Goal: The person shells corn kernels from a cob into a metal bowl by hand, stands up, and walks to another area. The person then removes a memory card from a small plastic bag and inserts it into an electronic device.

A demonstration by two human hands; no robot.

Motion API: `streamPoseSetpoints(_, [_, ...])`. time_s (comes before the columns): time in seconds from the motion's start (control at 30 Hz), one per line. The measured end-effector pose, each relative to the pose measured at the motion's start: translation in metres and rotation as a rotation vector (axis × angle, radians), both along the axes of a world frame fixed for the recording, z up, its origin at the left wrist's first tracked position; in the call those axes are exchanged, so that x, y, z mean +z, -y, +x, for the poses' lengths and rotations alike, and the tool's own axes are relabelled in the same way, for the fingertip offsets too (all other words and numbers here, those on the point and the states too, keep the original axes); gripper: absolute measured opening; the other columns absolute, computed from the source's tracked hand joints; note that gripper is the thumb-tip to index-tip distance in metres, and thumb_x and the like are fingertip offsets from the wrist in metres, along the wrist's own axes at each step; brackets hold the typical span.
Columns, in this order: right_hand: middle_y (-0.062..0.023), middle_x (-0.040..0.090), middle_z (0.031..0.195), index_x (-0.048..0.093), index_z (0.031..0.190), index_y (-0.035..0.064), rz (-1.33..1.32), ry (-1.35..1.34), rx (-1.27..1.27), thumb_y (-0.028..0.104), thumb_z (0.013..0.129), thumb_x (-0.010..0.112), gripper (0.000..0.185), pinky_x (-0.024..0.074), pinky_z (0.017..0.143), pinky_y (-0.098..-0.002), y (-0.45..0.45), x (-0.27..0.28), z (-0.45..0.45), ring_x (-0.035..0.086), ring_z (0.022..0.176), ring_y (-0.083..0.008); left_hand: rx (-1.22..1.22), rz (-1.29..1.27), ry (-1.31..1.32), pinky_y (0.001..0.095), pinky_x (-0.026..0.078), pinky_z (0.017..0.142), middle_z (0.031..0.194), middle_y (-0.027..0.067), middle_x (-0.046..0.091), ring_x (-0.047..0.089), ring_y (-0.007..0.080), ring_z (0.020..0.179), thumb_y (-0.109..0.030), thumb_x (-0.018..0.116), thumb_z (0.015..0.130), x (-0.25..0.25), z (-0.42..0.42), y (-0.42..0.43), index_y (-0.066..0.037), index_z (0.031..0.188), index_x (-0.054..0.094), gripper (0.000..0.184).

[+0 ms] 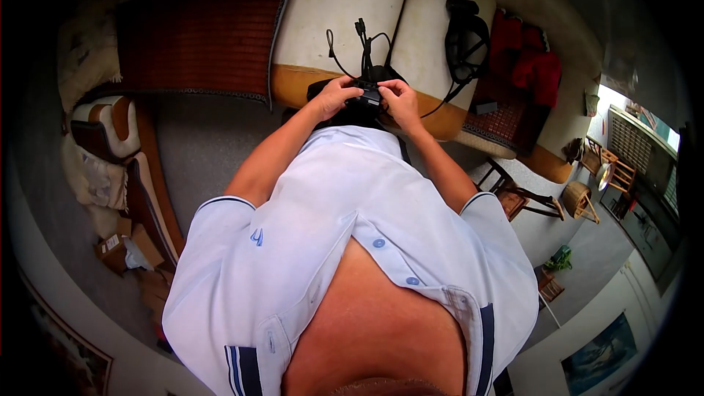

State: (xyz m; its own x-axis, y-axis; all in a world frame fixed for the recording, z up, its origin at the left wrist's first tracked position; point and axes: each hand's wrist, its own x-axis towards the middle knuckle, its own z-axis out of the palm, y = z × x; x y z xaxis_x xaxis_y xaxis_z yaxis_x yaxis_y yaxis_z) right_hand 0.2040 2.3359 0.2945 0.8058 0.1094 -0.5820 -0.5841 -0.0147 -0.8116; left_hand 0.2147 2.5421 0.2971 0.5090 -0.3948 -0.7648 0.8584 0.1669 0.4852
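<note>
Both hands meet at a small black device (371, 95) with a pale label, held in front of the waist. My left hand (336, 97) has its thumb and fingers closed on the device's left side. On the other side, my right hand (400, 103) pinches the device's edge with bent fingers. Black cables (364, 48) with plugs rise behind the device and lie over the sofa's edge. A dark bag or case, partly hidden, sits beneath the hands.
A pale sofa (337, 7) stands ahead, with a dark red mat (198, 33) at left. Black straps (466, 44) and red cloth (535, 66) lie at right. Wooden chairs (513, 198) stand at right, a cardboard box (111, 253) at left.
</note>
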Motion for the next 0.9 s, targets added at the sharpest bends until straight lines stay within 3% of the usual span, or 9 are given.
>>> streamPoseSetpoints(0.1, [-0.0053,0.068,0.090,0.063,0.096,0.0003,-0.168,0.054,0.084,0.006,0.088,0.063,0.010,0.0509,0.072,-0.0265,-0.005,0.005,-0.003,0.063,0.080,-0.0128,-0.035,0.016,-0.004,0.0277,0.045,0.071,0.098,0.0003,0.062,0.058,0.0100,0.090,-0.018,0.069,0.079,-0.011,-0.003,-0.003,-0.011,0.118,0.058,0.041])
streamPoseSetpoints(0.17, [-0.0074,0.068,0.095,0.061,0.096,0.0009,-0.301,0.385,0.082,0.006,0.091,0.058,0.007,0.0506,0.070,-0.0246,-0.008,0.010,-0.004,0.062,0.080,-0.0112,0.012,0.026,-0.003,0.0269,0.044,0.069,0.098,0.0000,0.062,0.057,0.0100,0.089,-0.019,0.067,0.080,-0.008,-0.003,-0.002,-0.011,0.119,0.058,0.041])
streamPoseSetpoints(0.27, [-0.0105,0.067,0.102,0.058,0.099,0.0015,-0.203,0.448,-0.090,0.006,0.093,0.055,0.008,0.0506,0.069,-0.0243,-0.011,0.000,-0.001,0.063,0.081,-0.0128,0.106,0.012,-0.056,0.0260,0.042,0.068,0.098,-0.0007,0.062,0.056,0.0100,0.089,-0.020,0.066,0.081,0.000,0.000,-0.005,-0.011,0.120,0.058,0.041])
streamPoseSetpoints(0.3, [-0.0116,0.066,0.105,0.054,0.104,0.0012,0.032,0.248,-0.282,0.005,0.093,0.053,0.011,0.0508,0.074,-0.0266,-0.015,-0.002,-0.003,0.063,0.086,-0.0156,0.105,0.012,-0.055,0.0260,0.042,0.068,0.098,-0.0007,0.062,0.056,0.0100,0.089,-0.020,0.066,0.081,-0.003,-0.002,-0.006,-0.011,0.120,0.058,0.041])
streamPoseSetpoints(0.43, [-0.0071,0.064,0.108,0.050,0.112,0.0014,0.085,-0.019,-0.493,0.010,0.095,0.052,0.019,0.0499,0.072,-0.0248,-0.021,-0.017,-0.001,0.060,0.085,-0.0127,0.109,-0.042,0.007,0.0249,0.040,0.069,0.100,-0.0005,0.061,0.056,0.0097,0.089,-0.018,0.066,0.080,-0.007,-0.006,-0.005,-0.011,0.121,0.057,0.042])
streamPoseSetpoints(0.53, [-0.0055,0.064,0.104,0.053,0.112,0.0021,-0.131,-0.037,-0.279,0.009,0.092,0.054,0.021,0.0482,0.068,-0.0232,-0.024,-0.026,-0.007,0.060,0.083,-0.0122,0.107,-0.028,0.073,0.0248,0.042,0.073,0.101,0.0010,0.061,0.056,0.0100,0.090,-0.013,0.067,0.079,-0.010,-0.012,-0.003,-0.008,0.120,0.057,0.043])
streamPoseSetpoints(0.6, [-0.0042,0.064,0.096,0.061,0.108,0.0032,0.096,-0.080,-0.108,0.012,0.086,0.057,0.024,0.0453,0.076,-0.0237,-0.021,-0.030,-0.012,0.058,0.086,-0.0101,0.134,-0.061,0.106,0.0253,0.043,0.077,0.102,0.0020,0.061,0.056,0.0106,0.091,-0.009,0.067,0.078,-0.015,-0.017,-0.003,-0.006,0.120,0.056,0.044])
streamPoseSetpoints(0.87, [-0.0005,0.057,0.080,0.061,0.096,0.0056,0.247,-0.426,0.053,0.008,0.083,0.060,0.013,0.0382,0.050,-0.0230,-0.011,0.000,0.004,0.052,0.066,-0.0090,0.156,-0.092,0.202,0.0282,0.045,0.089,0.105,0.0053,0.060,0.056,0.0141,0.096,-0.003,0.063,0.078,-0.021,-0.023,-0.004,0.000,0.118,0.054,0.041])
streamPoseSetpoints(0.9, [-0.0022,0.059,0.082,0.060,0.094,0.0051,0.272,-0.424,0.086,0.010,0.084,0.062,0.011,0.0451,0.051,-0.0253,-0.007,-0.010,0.004,0.056,0.069,-0.0108,0.156,-0.092,0.201,0.0282,0.045,0.089,0.105,0.0053,0.060,0.056,0.0141,0.096,-0.003,0.063,0.078,-0.023,-0.023,-0.004,0.000,0.118,0.054,0.041])
